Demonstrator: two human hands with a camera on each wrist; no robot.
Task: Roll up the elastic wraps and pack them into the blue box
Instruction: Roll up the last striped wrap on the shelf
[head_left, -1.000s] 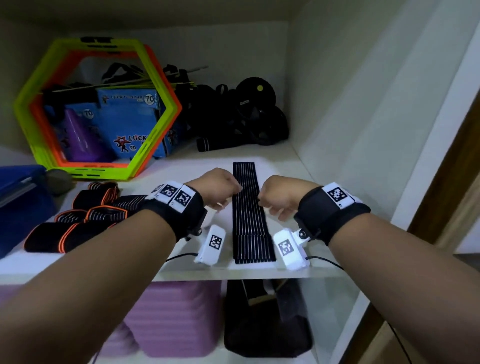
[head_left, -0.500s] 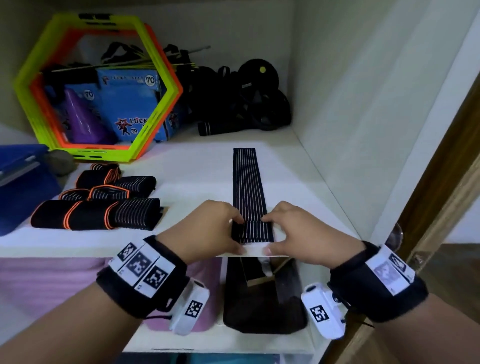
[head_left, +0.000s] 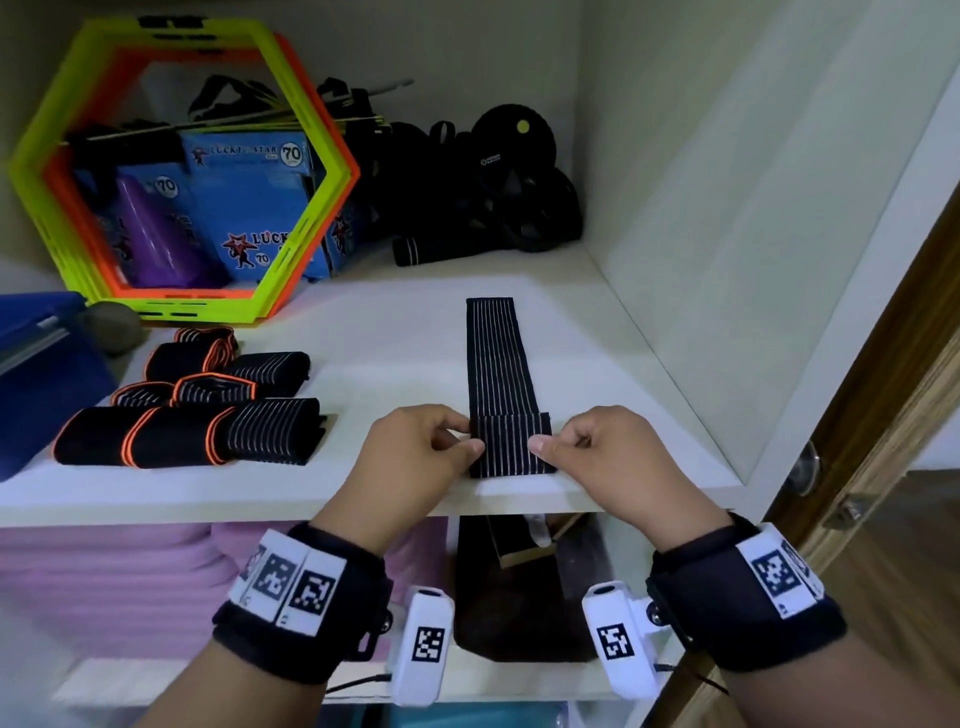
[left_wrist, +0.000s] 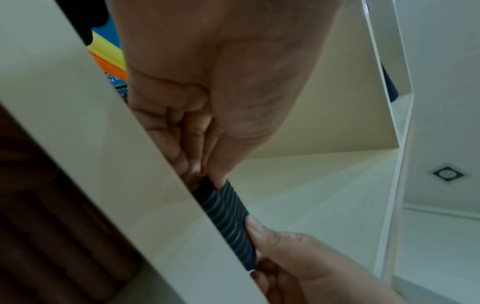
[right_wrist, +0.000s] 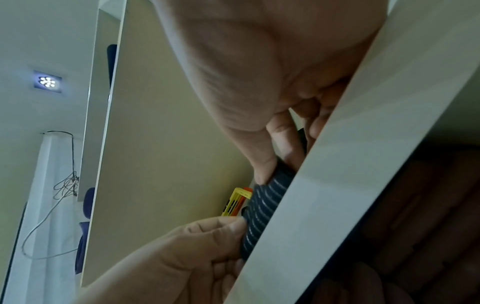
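Note:
A long black elastic wrap with thin white stripes (head_left: 496, 358) lies flat on the white shelf (head_left: 395, 343), running away from me. Its near end is folded over once at the shelf's front edge. My left hand (head_left: 415, 457) pinches the fold's left side and my right hand (head_left: 597, 457) pinches its right side. The wrist views show the striped fold (left_wrist: 228, 218) (right_wrist: 259, 211) held between thumbs and fingers against the shelf edge. The blue box (head_left: 36, 374) stands at the far left. Several rolled wraps with orange trim (head_left: 192, 415) lie next to it.
A green and orange hexagon frame (head_left: 182, 166) leans at the back left, with blue cartons (head_left: 249, 208) behind it. Black exercise gear (head_left: 493, 187) fills the back right corner. The cabinet's side wall (head_left: 727, 234) rises on the right. A purple mat (head_left: 104, 571) lies on the lower shelf.
Both hands slid back from the wrap's middle to its near end and folded that end over onto the strip. The head view moved back and downward.

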